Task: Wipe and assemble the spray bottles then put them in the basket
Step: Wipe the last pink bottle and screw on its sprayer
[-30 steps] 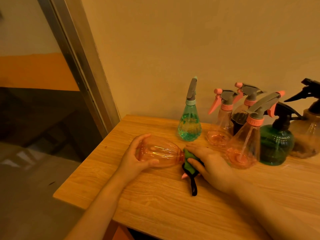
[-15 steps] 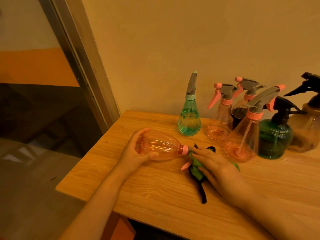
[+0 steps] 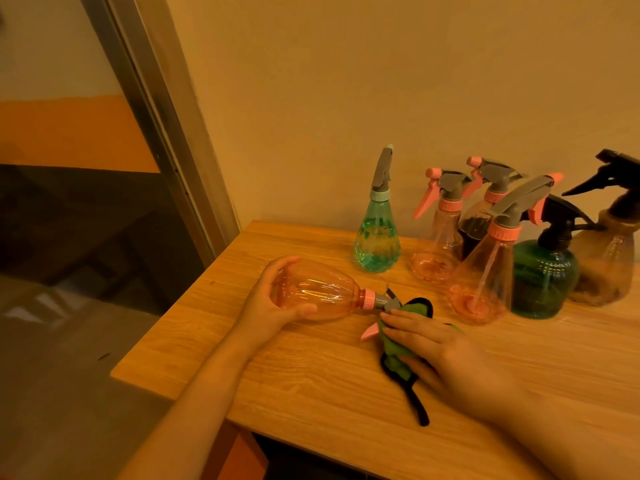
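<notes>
1. the spray head [image 3: 384,303] of the orange bottle [image 3: 318,295] is mostly buried under the green cloth [image 3: 398,344], only the grey neck and a pink trigger tip poke out, so can't really see its shape
2. brown bottle [image 3: 604,268] far right is partly behind the dark green bottle [image 3: 543,278], and the dark one at the back is hard to make out behind the pink ones
3. left hand [image 3: 273,301] is curled round the base of the orange bottle, which lies on its side on the wooden table [image 3: 311,382]
4. right hand [image 3: 440,348] has fingers fairly straight, pressing the cloth against the spray head
5. count: seven bottles total, one lying down and six upright by the wall, including one teal bottle [image 3: 377,244] standing a bit apart on the left; one cloth with a black edge and strap
</notes>
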Action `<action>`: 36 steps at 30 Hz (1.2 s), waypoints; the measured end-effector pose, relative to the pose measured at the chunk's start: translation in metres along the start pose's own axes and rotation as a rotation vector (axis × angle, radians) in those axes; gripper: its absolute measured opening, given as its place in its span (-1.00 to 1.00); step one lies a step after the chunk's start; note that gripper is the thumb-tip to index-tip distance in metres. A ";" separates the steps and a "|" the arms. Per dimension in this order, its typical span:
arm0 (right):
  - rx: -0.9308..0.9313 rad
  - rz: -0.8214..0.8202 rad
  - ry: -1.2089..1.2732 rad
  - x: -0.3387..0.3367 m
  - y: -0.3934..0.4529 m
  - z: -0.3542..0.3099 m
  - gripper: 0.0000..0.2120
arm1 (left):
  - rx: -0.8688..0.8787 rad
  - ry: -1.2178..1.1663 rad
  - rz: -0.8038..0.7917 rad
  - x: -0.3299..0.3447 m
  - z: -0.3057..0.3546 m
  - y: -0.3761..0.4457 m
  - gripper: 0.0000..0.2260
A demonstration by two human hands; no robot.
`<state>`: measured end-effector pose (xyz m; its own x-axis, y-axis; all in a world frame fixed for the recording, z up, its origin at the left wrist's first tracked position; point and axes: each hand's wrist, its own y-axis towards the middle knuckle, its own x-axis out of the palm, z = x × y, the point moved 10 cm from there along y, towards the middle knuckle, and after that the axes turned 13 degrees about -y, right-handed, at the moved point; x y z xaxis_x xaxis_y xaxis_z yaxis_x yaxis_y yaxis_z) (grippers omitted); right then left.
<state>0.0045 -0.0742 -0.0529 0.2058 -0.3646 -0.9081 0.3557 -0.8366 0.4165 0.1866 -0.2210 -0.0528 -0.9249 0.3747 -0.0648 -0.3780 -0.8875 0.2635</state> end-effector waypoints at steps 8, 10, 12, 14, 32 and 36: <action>0.274 0.064 0.184 -0.004 -0.021 0.041 -0.58 | 0.002 0.000 0.007 -0.001 0.002 -0.001 -0.30; 0.299 0.127 0.232 -0.011 -0.021 0.044 -0.63 | 0.014 0.006 0.007 -0.001 0.004 -0.001 -0.28; 0.336 0.211 0.266 -0.020 -0.024 0.049 -0.69 | 0.008 0.026 0.008 0.000 0.005 -0.001 -0.30; 0.364 0.262 0.275 -0.025 -0.027 0.053 -0.69 | 0.005 0.038 -0.015 0.002 0.007 0.000 -0.29; 0.373 0.305 0.283 -0.029 -0.030 0.057 -0.68 | -0.238 0.466 -0.403 0.004 0.035 -0.005 -0.44; 0.376 0.383 0.293 -0.041 -0.032 0.054 -0.69 | -0.203 0.595 -0.461 0.011 0.048 -0.014 -0.48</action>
<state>-0.0645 -0.0543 -0.0310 0.5166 -0.5852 -0.6250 -0.1287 -0.7747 0.6190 0.1841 -0.1915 -0.0115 -0.5175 0.5619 -0.6454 -0.6768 -0.7303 -0.0931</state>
